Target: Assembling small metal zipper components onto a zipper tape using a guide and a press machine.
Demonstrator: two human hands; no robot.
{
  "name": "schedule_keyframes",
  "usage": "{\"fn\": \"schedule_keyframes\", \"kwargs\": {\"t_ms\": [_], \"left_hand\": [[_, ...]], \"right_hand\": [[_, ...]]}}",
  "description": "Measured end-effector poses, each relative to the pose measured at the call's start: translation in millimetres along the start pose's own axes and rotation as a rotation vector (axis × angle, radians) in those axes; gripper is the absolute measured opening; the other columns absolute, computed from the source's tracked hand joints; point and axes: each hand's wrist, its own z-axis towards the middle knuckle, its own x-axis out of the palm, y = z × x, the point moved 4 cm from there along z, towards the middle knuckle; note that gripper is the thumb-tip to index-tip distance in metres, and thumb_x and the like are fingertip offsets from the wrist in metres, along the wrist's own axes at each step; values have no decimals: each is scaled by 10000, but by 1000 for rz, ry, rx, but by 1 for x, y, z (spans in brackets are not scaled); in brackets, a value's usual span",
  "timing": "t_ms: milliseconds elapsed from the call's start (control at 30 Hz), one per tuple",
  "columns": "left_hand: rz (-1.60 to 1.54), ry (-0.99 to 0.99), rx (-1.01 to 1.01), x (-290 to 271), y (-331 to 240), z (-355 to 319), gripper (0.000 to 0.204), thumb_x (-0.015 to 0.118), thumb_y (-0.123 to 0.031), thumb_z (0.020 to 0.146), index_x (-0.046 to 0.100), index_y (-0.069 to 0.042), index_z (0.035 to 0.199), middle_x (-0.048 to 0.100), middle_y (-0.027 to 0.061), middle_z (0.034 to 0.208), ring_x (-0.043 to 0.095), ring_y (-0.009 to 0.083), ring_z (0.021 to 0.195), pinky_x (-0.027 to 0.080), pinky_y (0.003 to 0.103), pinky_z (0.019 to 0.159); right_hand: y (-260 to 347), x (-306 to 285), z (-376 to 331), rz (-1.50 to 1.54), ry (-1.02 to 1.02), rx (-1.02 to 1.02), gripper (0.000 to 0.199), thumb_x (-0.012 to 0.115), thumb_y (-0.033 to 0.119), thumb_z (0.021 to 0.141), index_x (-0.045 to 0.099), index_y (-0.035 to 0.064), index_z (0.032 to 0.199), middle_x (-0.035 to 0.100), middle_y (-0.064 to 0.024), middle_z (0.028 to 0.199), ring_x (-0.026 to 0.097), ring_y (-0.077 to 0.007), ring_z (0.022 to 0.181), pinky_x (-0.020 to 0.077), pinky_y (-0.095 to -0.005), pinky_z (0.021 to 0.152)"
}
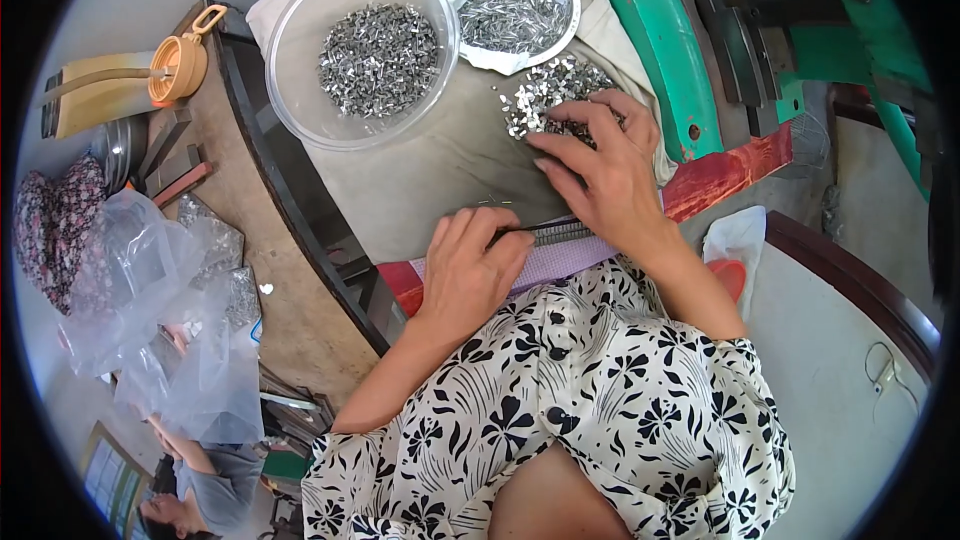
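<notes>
Right hand loosely spread at metal pieces; left hand curled beside grey strip, grip unclear.

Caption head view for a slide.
Right hand at a pile of small silvery metal pieces, left hand at edge of greyish cloth.

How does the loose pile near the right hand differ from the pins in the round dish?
Shape: the loose pile has short, broad pieces; the pins are longer and thin.
Place: the pile lies straight on the cloth; the pins sit in the lined dish.
Contact: the right hand is at the pile; no hand touches the pins.
Both look silvery.
</notes>
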Motion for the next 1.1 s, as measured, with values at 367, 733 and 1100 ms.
{"fn": "schedule_keyframes", "kwargs": {"t_ms": [367, 733, 1100], "left_hand": [[-63, 4, -78, 2, 1, -2, 230, 792, -86, 747, 669, -58, 940, 626, 68, 1018, 593, 280, 911, 441, 385, 773], [-11, 8, -68, 7, 2, -7, 301, 806, -107, 744, 665, -43, 1002, 611, 88, 1055, 583, 294, 947, 439, 392, 799], [-21, 17, -30, 11, 1, -4, 333, 826, -114, 724, 662, -44, 1006, 614, 88, 1040, 588, 295, 929, 450, 391, 782]], "right_hand": [[-13, -15, -10, -57, -20, 24, 230, 800, 89, 702, 780, 154, 922, 663, -3, 1136, 502, -303, 1174, 342, -430, 985], [3, 6, 1, -126, 27, -133, 181, 796, 132, 723, 717, 127, 886, 639, 5, 1197, 501, -298, 1191, 332, -445, 997], [2, 9, 5, -98, 11, -54, 173, 812, 148, 697, 749, 165, 857, 641, 39, 1190, 495, -289, 1204, 320, -442, 989]]}}
